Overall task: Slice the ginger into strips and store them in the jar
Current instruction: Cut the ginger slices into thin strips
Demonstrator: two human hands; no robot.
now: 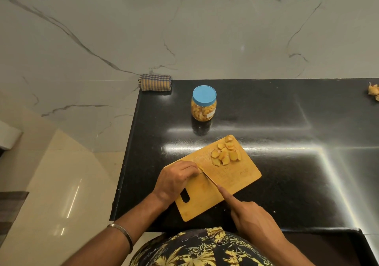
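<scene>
1. Nearest the person, the right hand (253, 217) is closed round the handle of a knife (209, 179), its forefinger laid straight along the back of the blade. The blade runs across the near-left part of the cutting board (242, 180), its tip reaching the left hand.
2. The left hand (176, 178) rests on the board's left edge with fingers curled down at the blade tip. It seems to pin a small piece of ginger there, but the piece is hidden under the fingers, so whether it grips anything cannot be told.
3. The step in hand looks like the slicing itself. The next move probably calls for a steady downward cut close to the left fingertips, which must stay tucked back from the edge.
4. Farther up the board, toward its far corner, lies a heap of ginger slices (225, 153), rounds rather than strips, so more cutting likely remains.
5. Beyond the board's far corner the jar (203, 103) stands upright on the black counter (287, 122), part filled with yellow pieces and closed by a blue lid (204, 94). The lid must come off before anything goes in.
6. Far left of the board, a folded checked cloth (155, 82) sits at the counter's back corner; far right, more ginger (373, 93) lies at the frame edge. Neither blocks the work.
</scene>
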